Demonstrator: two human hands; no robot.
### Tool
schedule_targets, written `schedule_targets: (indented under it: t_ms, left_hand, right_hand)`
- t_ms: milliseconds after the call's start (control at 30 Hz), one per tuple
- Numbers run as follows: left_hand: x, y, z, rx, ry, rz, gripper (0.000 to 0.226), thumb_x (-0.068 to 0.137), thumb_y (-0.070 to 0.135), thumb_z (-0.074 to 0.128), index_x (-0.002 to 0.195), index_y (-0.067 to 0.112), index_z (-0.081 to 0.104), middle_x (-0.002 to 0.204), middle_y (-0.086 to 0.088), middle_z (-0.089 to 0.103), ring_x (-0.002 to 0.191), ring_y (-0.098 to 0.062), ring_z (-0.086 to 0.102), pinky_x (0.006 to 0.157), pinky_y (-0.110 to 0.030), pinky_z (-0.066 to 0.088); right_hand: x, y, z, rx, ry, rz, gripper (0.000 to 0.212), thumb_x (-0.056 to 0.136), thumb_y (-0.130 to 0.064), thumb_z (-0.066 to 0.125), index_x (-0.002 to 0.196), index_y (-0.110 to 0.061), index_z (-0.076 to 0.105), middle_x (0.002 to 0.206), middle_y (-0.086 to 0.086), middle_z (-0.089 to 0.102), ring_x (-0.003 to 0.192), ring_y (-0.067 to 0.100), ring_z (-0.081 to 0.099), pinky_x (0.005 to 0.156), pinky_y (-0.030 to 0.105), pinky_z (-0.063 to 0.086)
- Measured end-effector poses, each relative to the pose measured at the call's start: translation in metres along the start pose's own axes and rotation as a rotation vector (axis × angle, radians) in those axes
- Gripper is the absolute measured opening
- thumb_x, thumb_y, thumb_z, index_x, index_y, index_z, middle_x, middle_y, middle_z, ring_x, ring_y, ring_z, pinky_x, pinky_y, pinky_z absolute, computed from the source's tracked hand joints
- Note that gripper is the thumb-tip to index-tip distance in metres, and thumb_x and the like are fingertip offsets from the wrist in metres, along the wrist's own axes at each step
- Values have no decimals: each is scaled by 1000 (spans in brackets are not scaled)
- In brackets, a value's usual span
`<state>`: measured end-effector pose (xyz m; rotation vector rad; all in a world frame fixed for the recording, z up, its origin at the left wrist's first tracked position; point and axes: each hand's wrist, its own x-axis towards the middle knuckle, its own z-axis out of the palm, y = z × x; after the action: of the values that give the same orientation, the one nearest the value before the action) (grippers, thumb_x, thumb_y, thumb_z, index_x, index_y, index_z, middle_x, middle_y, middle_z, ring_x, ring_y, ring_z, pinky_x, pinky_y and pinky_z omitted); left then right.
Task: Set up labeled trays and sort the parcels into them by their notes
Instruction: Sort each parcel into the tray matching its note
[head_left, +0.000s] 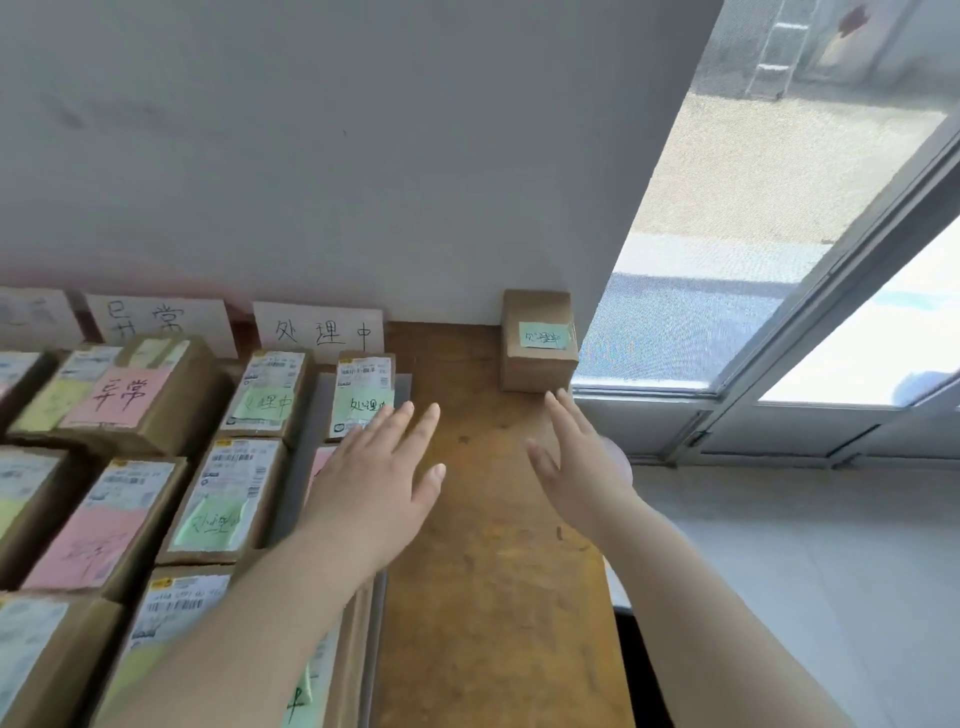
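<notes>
A small cardboard parcel (537, 358) with a green note stands alone at the table's far right corner, against the wall. My right hand (576, 462) stretches toward it with straight fingers, fingertips just short of its front face. My left hand (382, 467) hovers flat and empty over the right edge of a grey tray (304, 457) holding parcels with green notes (208, 519). White paper labels (319, 330) lean on the wall behind the trays. Parcels with pink notes (122, 397) fill the tray to the left.
The brown wooden table (483, 545) shows a bare strip between the trays and its right edge. A window frame (727, 410) and sill lie right of the table. A white wall rises behind everything.
</notes>
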<state>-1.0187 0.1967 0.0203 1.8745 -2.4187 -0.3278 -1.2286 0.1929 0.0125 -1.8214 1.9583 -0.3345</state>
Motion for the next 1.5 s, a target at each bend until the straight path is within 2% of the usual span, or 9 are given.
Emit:
schedule_targets:
  t_ms: [200,367,500,600,667,767,1100,1233,1500]
  left_hand:
    - [43,26,1,58,-1,-44,61,98,54,17,150,37,-10,160,9,-6,147,-11,-8,109,-28,-8]
    - [68,40,5,77,-53,-89,60,99,53,15,149,37,-12,160,11,-8,146,-10,-11,109,-28,-8]
    - [85,45,14,111,-115,-88,59,99,51,15,149,35,-13,160,10,-8,146,-9,-11,110,-27,-10]
    - [97,48,19,99,-140,-108,59,100,51,17,150,35,-10,160,11,-6,147,-9,-9,109,-26,-8]
    - [104,51,22,32,-189,-144,59,100,50,20,151,35,-7,160,13,-3,147,-8,-5,114,-28,1]
    - [114,58,31,-136,-274,-218,59,101,46,25,152,34,-2,160,13,1,147,-7,2,116,-32,17]
    - [113,82,72,-670,-355,-573,64,99,40,38,154,27,8,157,1,26,139,-23,33,109,-35,32]
    - [92,92,67,-764,-256,-560,61,99,34,44,153,30,16,154,7,31,138,-18,34,111,-36,32]
    - [41,114,24,-810,7,-463,62,97,37,48,150,40,16,152,15,33,138,-10,33,111,-36,33]
  right_hand:
    - [111,46,-7,24,-85,-12,60,101,-33,39,152,-15,13,161,-1,4,147,16,9,114,32,19]
    - [183,88,-8,171,-101,220,50,99,-34,41,136,-2,35,145,17,37,131,30,39,101,38,33]
    - [213,94,-2,381,-137,333,67,95,-43,49,144,-4,26,146,14,39,133,30,39,103,36,32]
    - [224,96,12,521,-144,356,56,91,-49,49,127,-7,45,124,11,55,110,29,53,96,40,40]
    - [220,97,17,534,-148,340,50,91,-48,47,121,-8,49,112,9,58,98,26,53,87,37,43]
    - [202,96,20,568,-162,283,41,94,-42,48,126,-16,53,116,3,62,102,23,56,84,32,42]
    - [102,98,35,696,-269,229,39,95,-39,49,133,-27,50,119,-10,63,104,9,59,89,30,50]
    - [71,98,30,779,-267,217,31,96,-33,49,126,-31,54,110,-14,65,100,8,61,78,25,51]
    - [24,81,-16,934,-186,26,33,94,-28,54,125,-40,53,112,-20,67,105,2,62,96,36,50]
